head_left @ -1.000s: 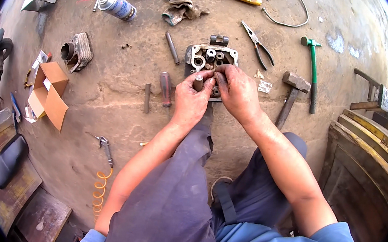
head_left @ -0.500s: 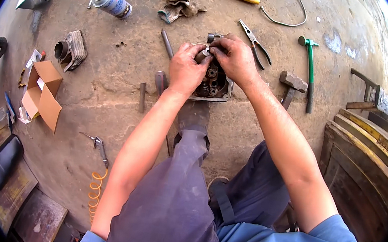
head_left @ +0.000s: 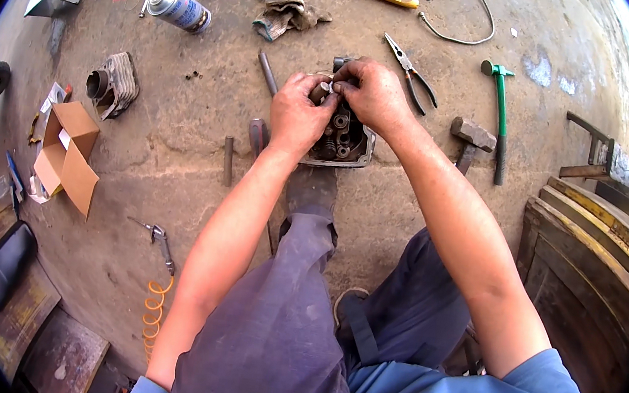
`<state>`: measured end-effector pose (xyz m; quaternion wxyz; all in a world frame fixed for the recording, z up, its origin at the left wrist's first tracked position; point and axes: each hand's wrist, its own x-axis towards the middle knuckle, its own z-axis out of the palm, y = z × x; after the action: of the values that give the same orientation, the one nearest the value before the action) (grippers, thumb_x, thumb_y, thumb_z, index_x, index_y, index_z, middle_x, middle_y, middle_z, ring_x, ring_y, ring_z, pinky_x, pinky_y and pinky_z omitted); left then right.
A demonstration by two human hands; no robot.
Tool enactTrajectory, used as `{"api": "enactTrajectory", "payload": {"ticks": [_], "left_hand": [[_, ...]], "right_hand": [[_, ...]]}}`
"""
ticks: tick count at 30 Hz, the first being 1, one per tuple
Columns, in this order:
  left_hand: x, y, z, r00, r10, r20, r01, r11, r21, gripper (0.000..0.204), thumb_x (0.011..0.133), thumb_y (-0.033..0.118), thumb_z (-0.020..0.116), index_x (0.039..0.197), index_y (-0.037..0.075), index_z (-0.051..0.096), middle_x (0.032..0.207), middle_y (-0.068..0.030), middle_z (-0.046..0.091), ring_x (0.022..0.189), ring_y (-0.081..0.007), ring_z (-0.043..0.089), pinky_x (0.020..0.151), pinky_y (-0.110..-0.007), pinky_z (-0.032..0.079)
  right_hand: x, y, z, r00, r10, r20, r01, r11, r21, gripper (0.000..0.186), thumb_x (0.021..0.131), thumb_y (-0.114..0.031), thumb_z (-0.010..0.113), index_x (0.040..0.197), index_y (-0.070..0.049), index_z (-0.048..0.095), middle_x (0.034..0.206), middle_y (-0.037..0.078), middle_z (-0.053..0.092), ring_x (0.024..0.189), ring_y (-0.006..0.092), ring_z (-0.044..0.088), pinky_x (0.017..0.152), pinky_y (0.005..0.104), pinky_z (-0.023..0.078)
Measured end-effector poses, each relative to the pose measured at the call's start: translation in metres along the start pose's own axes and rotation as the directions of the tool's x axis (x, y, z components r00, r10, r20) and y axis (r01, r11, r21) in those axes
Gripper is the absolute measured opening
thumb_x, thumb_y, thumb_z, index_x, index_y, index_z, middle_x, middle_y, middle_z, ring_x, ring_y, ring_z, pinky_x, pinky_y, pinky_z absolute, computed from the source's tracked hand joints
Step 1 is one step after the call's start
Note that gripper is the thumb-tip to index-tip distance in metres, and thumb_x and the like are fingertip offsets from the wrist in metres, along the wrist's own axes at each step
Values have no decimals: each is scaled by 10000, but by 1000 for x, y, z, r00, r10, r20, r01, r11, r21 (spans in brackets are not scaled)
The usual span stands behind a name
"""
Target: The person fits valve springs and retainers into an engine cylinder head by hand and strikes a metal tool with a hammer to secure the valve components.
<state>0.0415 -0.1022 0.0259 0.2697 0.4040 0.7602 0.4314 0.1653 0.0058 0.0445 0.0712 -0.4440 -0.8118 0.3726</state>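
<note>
Fingers of our left hand (head_left: 298, 113) and right hand (head_left: 373, 94) crowd over the top of the cylinder head (head_left: 340, 139), hiding most of it, and both pinch a small grey part (head_left: 320, 90) we can barely make out. That greasy metal block sits on the concrete floor (head_left: 181, 142) ahead of our knee, springs showing in its open face. Pliers (head_left: 410, 71), a hammer (head_left: 470, 137) and a green-handled hammer (head_left: 501, 113) lie just right; a steel rod (head_left: 268, 73) lies left.

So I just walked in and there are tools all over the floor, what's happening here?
A person sits on the concrete floor, both hands on a metal engine part lying in front of them. The left hand and right hand pinch a small piece at its top edge. Pliers, two hammers and a spray can lie around it.
</note>
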Motion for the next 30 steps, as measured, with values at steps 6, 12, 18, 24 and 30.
{"api": "enactTrajectory", "payload": {"ticks": [6, 12, 18, 24, 30], "left_hand": [[1, -4, 0, 998, 61, -14, -60, 997, 49, 292, 825, 168, 852, 1095, 73, 791, 946, -91, 701, 803, -225, 691, 747, -346, 550], [2, -4, 2, 999, 38, -3, -38, 998, 55, 277, 831, 167, 851, 1082, 66, 788, 981, -99, 715, 824, -241, 700, 760, -349, 554], [3, 2, 6, 999, 24, 21, -24, 999, 21, 304, 828, 174, 863, 1091, 43, 782, 965, -78, 705, 798, -199, 677, 749, -333, 546], [-2, -10, -3, 999, -21, 29, 22, 1000, -11, 279, 840, 97, 856, 1097, 22, 778, 970, -33, 705, 778, -125, 664, 711, -283, 542], [0, -4, 4, 1000, -3, 27, 5, 999, -47, 276, 837, 93, 860, 1093, 25, 782, 928, -24, 680, 750, -114, 627, 693, -282, 529]], "right_hand": [[-7, 3, -2, 998, -39, -41, 41, 998, 55, 183, 846, -139, 763, 1015, -78, 796, 1047, 183, 742, 1007, 392, 711, 899, 471, 571], [-2, 5, -10, 999, 38, 38, -42, 993, 114, 213, 861, -154, 775, 1058, -79, 801, 981, 183, 765, 943, 360, 745, 863, 432, 587], [4, 43, -35, 978, 129, -162, -81, 959, 273, 207, 885, -183, 791, 1055, -65, 803, 939, 145, 790, 848, 239, 761, 814, 365, 586], [20, 81, -51, 969, 140, -204, -156, 986, -64, 210, 890, -192, 780, 1077, -97, 794, 994, 165, 774, 950, 329, 750, 876, 416, 586], [49, 108, -25, 998, 66, -5, -65, 955, -289, 226, 897, -236, 747, 1081, -113, 793, 1032, 178, 763, 1028, 370, 718, 930, 467, 568]]}}
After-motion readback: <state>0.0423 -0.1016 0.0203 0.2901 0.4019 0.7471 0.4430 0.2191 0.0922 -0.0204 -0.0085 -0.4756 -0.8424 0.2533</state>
